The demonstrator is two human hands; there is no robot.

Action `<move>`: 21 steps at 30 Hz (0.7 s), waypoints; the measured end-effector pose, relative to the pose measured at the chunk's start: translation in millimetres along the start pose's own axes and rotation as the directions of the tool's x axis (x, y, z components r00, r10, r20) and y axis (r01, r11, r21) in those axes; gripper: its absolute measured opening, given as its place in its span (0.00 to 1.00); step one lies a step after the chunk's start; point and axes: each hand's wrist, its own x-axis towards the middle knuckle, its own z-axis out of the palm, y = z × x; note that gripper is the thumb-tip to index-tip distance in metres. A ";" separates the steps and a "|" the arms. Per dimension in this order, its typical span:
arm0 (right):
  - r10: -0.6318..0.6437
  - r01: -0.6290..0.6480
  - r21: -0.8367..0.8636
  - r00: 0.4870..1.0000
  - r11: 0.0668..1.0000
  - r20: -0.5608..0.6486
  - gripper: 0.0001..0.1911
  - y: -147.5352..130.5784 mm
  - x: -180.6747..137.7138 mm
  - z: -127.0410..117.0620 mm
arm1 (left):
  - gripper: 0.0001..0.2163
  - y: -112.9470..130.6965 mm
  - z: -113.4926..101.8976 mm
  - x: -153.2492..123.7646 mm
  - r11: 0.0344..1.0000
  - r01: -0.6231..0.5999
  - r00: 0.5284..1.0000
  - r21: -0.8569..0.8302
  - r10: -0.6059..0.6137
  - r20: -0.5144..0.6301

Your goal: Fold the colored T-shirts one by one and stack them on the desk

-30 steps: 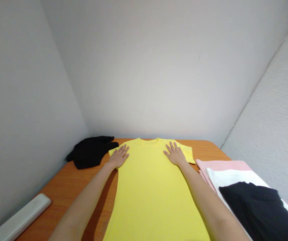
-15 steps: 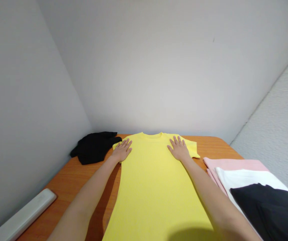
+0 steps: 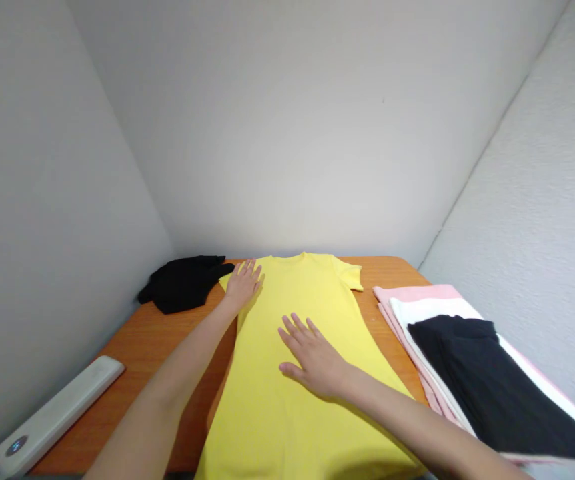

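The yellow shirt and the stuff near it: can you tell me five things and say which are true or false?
1. The yellow shirt is spread out on the table. True.
2. The left hand is at the shirt's bottom edge. False: the left hand is up by a sleeve.
3. The right hand is over the shirt, fingers spread. True.
4. On the right, pink cloth covers black cloth. False: the folded black cloth is on top.
5. The white bar is on the left. True.

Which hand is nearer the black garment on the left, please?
Left: the left hand is beside the black garment; the right hand is farther away, over the yellow shirt.
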 end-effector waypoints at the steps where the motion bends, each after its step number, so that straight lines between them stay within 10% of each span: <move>1: 0.019 -0.019 0.015 1.000 1.000 -0.022 0.37 -4.1 -21.4 -6.6 | 0.25 5.2 -8.7 -11.1 0.999 -0.026 0.998 -0.021 0.025 -0.049; 8: 0.344 -0.319 0.128 0.877 0.939 -0.337 0.24 21.4 -173.6 -35.7 | 0.26 17.0 -73.8 -150.1 0.926 -0.068 0.971 -0.370 -0.024 -0.239; 12: 0.434 -0.393 0.189 0.768 0.900 -0.471 0.12 31.3 -235.2 -28.8 | 0.22 24.6 -68.8 -240.1 0.827 0.064 0.969 -0.559 -0.186 -0.165; 21: 0.274 -0.314 -0.052 0.888 0.948 -0.370 0.09 20.4 -244.3 -24.0 | 0.21 32.2 -5.6 -323.2 0.895 -0.073 0.996 -0.440 0.046 -0.071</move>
